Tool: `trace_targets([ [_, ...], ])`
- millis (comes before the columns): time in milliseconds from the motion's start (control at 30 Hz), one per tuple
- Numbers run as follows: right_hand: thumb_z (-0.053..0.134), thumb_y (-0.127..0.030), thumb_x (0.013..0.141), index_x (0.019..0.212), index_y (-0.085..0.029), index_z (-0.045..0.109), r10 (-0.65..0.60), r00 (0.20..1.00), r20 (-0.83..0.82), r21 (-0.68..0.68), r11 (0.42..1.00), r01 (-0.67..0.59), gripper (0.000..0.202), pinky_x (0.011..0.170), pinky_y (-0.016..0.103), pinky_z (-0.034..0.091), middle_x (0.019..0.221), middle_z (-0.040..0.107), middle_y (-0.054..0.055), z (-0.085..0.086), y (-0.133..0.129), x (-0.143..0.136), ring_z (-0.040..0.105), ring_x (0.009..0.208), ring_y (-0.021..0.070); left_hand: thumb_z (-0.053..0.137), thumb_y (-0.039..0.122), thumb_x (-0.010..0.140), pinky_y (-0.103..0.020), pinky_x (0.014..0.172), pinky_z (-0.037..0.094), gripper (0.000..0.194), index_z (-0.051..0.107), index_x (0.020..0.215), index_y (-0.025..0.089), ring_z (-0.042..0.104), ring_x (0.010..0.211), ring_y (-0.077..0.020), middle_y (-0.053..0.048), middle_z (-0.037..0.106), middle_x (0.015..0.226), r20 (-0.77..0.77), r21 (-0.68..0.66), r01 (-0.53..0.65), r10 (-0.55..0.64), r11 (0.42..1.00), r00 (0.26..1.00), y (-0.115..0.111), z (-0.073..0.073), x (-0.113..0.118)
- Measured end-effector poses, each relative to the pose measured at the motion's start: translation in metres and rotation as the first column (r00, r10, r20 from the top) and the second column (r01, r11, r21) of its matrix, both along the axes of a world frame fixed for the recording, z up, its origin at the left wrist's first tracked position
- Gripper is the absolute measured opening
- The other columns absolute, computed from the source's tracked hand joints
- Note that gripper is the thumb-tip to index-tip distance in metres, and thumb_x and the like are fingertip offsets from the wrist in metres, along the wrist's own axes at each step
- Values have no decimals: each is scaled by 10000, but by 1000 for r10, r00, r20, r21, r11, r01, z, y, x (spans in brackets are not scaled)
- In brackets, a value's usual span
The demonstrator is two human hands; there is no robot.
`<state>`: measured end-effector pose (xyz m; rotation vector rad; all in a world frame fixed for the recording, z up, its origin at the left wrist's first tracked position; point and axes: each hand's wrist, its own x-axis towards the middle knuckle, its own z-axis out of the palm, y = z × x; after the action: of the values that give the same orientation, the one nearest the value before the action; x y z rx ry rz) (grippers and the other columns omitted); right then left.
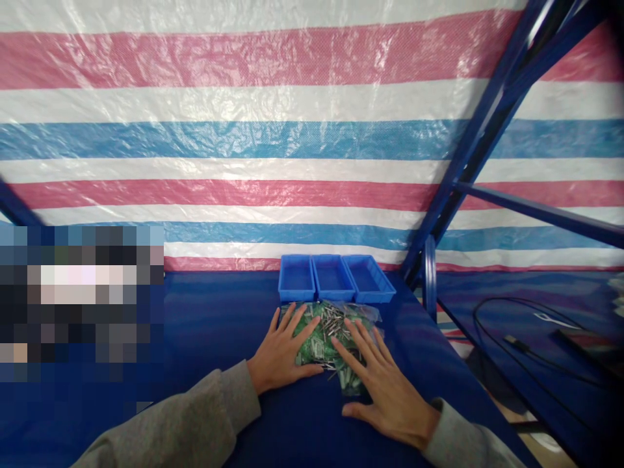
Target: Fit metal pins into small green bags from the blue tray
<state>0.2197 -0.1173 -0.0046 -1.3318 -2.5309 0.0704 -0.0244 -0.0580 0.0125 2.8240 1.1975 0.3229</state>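
Observation:
Clear plastic bags (312, 348) of small green and silvery metal pieces lie on the blue table, just in front of the bins. Their exact kind is too small to make out, though some look like thin metal pins or screws. My left hand (284, 351) rests flat over the left part of the bags, fingers spread. Across the right part lies my right hand (377, 383), also open, its fingertips on the plastic and its thumb apart on the table side. Neither hand grips anything. Parts of the bags are hidden beneath both hands.
Three blue plastic bins (335, 299) stand side by side behind the bags. A blue metal frame (463, 162) rises at the right. Beyond it, a black cable (517, 344) lies on another surface. A striped tarp (244, 143) hangs behind; a blurred patch covers the left.

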Motion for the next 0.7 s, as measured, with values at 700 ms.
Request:
trace_targets([
  [700, 422, -656, 791, 1437, -304, 134, -100, 995, 16, 99, 990, 98, 790, 1037, 611, 84, 1511, -50, 53, -6, 32, -3, -7, 1355, 365, 403, 755, 698, -495, 1038, 236, 879, 199, 1416, 292, 283, 1289, -332, -90, 273, 1443, 7, -6, 25, -25, 1000, 1000, 15, 0, -3],
])
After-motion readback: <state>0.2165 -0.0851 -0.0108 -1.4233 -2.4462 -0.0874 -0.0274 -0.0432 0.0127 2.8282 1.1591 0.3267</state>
